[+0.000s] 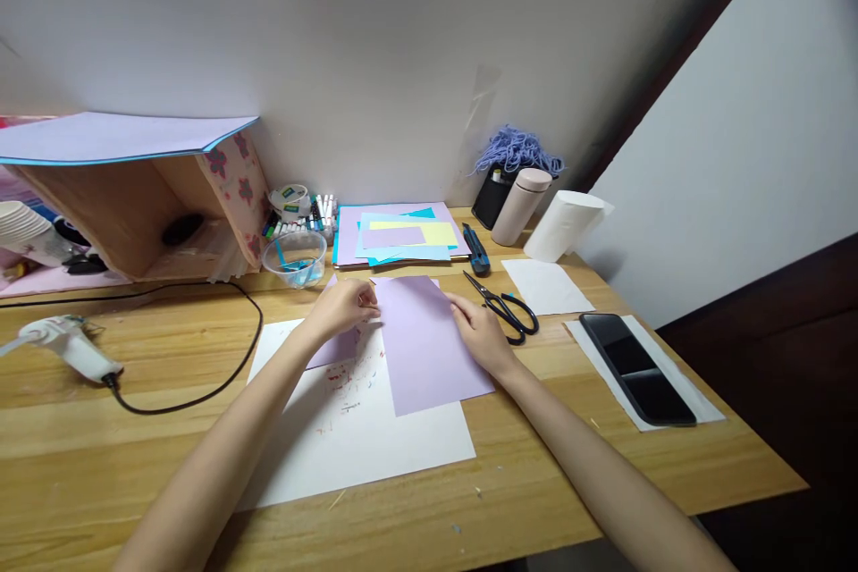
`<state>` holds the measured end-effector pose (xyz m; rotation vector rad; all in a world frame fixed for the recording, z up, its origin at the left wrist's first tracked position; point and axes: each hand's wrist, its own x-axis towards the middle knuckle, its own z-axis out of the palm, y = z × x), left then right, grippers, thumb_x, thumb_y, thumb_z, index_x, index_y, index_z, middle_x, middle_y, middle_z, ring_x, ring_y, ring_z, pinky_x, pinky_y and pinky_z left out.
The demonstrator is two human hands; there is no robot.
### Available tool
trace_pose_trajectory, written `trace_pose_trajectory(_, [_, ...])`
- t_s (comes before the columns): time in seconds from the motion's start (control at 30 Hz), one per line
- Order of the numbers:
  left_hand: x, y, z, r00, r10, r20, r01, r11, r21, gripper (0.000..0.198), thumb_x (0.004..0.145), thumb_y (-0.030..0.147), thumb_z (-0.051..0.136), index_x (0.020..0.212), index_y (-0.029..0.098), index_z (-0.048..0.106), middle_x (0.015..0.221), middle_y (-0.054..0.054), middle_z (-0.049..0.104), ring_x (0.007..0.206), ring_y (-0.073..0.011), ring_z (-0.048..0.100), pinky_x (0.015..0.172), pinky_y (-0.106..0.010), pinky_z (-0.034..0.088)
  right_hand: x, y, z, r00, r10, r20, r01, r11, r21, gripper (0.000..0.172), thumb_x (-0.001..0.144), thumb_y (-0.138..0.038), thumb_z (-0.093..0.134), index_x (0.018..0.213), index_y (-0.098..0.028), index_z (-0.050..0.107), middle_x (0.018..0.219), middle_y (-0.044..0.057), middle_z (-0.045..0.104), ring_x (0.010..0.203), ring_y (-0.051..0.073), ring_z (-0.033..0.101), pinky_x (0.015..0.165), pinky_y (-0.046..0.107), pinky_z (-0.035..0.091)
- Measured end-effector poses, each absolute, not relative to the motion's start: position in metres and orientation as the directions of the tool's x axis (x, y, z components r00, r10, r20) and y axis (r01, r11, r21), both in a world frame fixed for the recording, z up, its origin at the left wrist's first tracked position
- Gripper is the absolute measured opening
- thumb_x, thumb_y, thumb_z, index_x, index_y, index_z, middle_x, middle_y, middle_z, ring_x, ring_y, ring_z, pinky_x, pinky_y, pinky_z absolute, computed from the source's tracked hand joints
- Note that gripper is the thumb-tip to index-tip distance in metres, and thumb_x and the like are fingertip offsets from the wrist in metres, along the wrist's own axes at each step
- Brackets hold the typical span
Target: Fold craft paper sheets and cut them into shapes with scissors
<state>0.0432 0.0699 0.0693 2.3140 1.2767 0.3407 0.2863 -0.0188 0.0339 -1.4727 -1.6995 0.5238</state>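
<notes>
Pale wood-grain surface (509,492) backs onto a plain grey wall (375,63). Near its middle, a rectangular lilac paper sheet (429,349) overlaps a larger white, colour-flecked paper sheet (375,451), which probably shields the wood. The right hand (483,335) has a grip on the lilac sheet's right edge, apparently to steady it. Fingers of the left hand (345,307) curl beside its upper left edge; I cannot tell whether they pinch anything. Black-handled metal scissors (491,293) lie just beside the right hand, seemingly kept handy.
</notes>
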Motion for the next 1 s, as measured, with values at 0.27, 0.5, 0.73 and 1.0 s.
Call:
trace_pose_trajectory(0.27, [0.041,0.079,0.048,0.568,0.810,-0.146,0.640,-0.322,0.698,0.019,0.061,0.029,0.064,0.075,0.016,0.061,0.069,-0.003,0.065,0.065,-0.0164,0.060,0.059,-0.025,0.043,0.287,-0.025,0.038,-0.577,0.750,0.323,0.694,0.659,-0.290,0.042,0.085,-0.010,0.040,0.124,-0.021,0.051,0.131,0.007,0.049,0.122,0.019,0.044,0.100,0.038,0.040])
trace_pose_trajectory(0.5, [0.036,0.082,0.045,0.431,0.896,-0.109,0.682,-0.245,0.689,0.033,0.053,0.020,0.070,0.080,0.017,0.051,0.071,0.000,0.060,0.063,-0.0154,0.057,0.057,-0.025,0.043,0.278,-0.030,0.031,-0.684,0.679,0.266,0.643,0.733,-0.221,0.037,0.084,-0.011,0.044,0.119,-0.018,0.056,0.129,0.010,0.050,0.121,0.021,0.044,0.099,0.038,0.042])
trace_pose_trajectory(0.73, [0.035,0.081,0.044,0.473,0.879,-0.066,0.698,-0.327,0.637,0.041,0.058,0.020,0.069,0.096,0.016,0.055,0.079,-0.003,0.061,0.071,-0.0176,0.059,0.068,-0.028,0.045,0.276,-0.031,0.033,-0.651,0.717,0.248,0.621,0.692,-0.369,0.039,0.082,-0.010,0.047,0.117,-0.024,0.058,0.129,0.005,0.051,0.121,0.021,0.046,0.099,0.042,0.041])
trace_pose_trajectory(1.0, [0.056,0.051,0.067,0.426,0.900,0.095,0.815,-0.427,0.392,0.035,0.079,0.013,0.043,0.113,0.009,0.052,0.110,-0.017,0.051,0.108,-0.0279,0.049,0.091,-0.038,0.038,0.277,-0.030,0.032,-0.648,0.724,0.236,0.619,0.681,-0.391,0.038,0.083,-0.011,0.046,0.116,-0.025,0.058,0.128,0.004,0.052,0.121,0.021,0.045,0.099,0.042,0.041])
